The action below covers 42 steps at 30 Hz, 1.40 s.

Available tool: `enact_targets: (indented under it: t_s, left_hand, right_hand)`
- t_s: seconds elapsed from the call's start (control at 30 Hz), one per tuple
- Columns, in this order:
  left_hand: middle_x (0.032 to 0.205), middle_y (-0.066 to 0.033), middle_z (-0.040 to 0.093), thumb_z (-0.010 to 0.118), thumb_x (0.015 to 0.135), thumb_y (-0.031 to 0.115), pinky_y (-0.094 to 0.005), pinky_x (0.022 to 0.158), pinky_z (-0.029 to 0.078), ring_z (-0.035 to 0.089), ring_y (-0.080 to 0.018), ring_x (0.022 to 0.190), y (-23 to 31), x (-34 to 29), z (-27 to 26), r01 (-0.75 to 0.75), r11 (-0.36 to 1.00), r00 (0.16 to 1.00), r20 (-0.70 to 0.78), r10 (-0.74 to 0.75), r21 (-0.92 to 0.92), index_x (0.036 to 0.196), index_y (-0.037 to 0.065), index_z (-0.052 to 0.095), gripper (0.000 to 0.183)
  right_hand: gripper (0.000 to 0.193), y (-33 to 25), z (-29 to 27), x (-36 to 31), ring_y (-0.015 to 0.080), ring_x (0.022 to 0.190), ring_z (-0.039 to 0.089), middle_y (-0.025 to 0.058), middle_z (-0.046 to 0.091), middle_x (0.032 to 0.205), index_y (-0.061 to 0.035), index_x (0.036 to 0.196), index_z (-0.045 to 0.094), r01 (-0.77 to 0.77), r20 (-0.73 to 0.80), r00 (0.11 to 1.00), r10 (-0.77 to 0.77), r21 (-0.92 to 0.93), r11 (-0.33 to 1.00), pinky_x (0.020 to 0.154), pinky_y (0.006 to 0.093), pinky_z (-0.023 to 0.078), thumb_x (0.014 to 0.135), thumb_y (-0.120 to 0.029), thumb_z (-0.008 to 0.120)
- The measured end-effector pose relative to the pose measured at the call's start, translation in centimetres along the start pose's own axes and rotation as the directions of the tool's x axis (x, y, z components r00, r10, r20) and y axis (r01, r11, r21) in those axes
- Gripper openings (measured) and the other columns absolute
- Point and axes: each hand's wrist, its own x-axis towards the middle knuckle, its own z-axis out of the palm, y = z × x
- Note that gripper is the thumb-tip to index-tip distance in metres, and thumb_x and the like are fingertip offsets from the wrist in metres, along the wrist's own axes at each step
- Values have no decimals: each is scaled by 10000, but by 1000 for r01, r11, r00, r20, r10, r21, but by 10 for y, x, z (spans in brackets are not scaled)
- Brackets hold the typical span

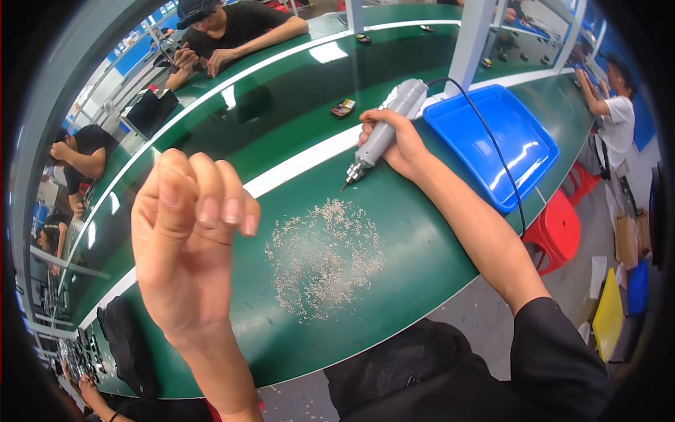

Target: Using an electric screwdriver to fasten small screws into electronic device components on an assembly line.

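Observation:
My right hand [397, 141] is wrapped round the grey body of an electric screwdriver [385, 133]. Its metal chuck and thin bit point down and left, just above the green bench. My left hand [190, 232] is raised close to the camera, palm side showing, with thumb and fingers curled together. Whatever those fingers may hold is too small or hidden to make out. Between and below the hands, a loose patch of tiny pale screw-like pieces [323, 260] lies spread on the bench. A black cord runs from the screwdriver's rear end.
An empty blue tray [492, 144] lies right of my right forearm, the cord crossing over it. A green conveyor belt [281, 119] with small parts [343, 108] runs beyond the white rail. A dark bag [126, 344] lies at left, a red stool [559, 228] at right. Other people sit around.

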Motion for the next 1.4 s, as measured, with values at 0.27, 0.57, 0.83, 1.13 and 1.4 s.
enact_targets:
  t_s: [0.27, 0.57, 0.83, 1.13, 1.4]
  left_hand:
    - [614, -17, 361, 375, 1039, 200, -259, 474, 455, 437, -141, 586, -13, 6, 2, 121, 989, 989, -80, -127, -86, 803, 49, 401, 282]
    - [480, -4, 372, 413, 1037, 318, -253, 456, 359, 404, -112, 487, -68, 15, -13, 175, 883, 984, -110, -141, 435, 611, 99, 356, 483]
    - [797, -86, 683, 577, 915, 42, -261, 648, 489, 611, -134, 684, -89, 19, -72, 114, 234, 993, -108, -35, 965, 931, -44, 674, 130]
    - [904, -132, 656, 647, 811, 3, -373, 721, 504, 634, -310, 805, -104, -18, -77, -53, -51, 968, 38, -248, 997, 907, -26, 695, 111]
    - [854, -123, 614, 642, 799, -24, -386, 705, 486, 609, -301, 789, -117, -25, -78, -265, -237, 959, 229, -166, 935, 867, -17, 649, 69]
  right_hand:
    - [214, 0, 2, 3, 207, 742, 568, 81, 554, 748, 4, 915, 580, 11, 37, 999, -11, 0, 1000, 774, 365, 488, 839, -193, 613]
    - [227, -2, -6, 3, 207, 732, 571, 74, 548, 724, 6, 907, 585, -2, 28, 1000, 2, -7, 1000, 788, 375, 489, 829, -203, 628]
    - [228, 3, -8, 11, 235, 670, 596, 91, 554, 678, 15, 838, 576, 39, -1, 999, -39, 163, 986, 745, 389, 537, 811, -200, 645]
    - [242, 2, -9, 11, 196, 705, 551, 92, 526, 722, 39, 921, 555, 38, 13, 999, -41, 157, 987, 779, 360, 492, 838, -172, 639]
    - [216, 1, -10, 13, 235, 703, 599, 89, 550, 694, 16, 850, 575, 52, 2, 999, -53, 134, 990, 785, 379, 538, 827, -193, 624]
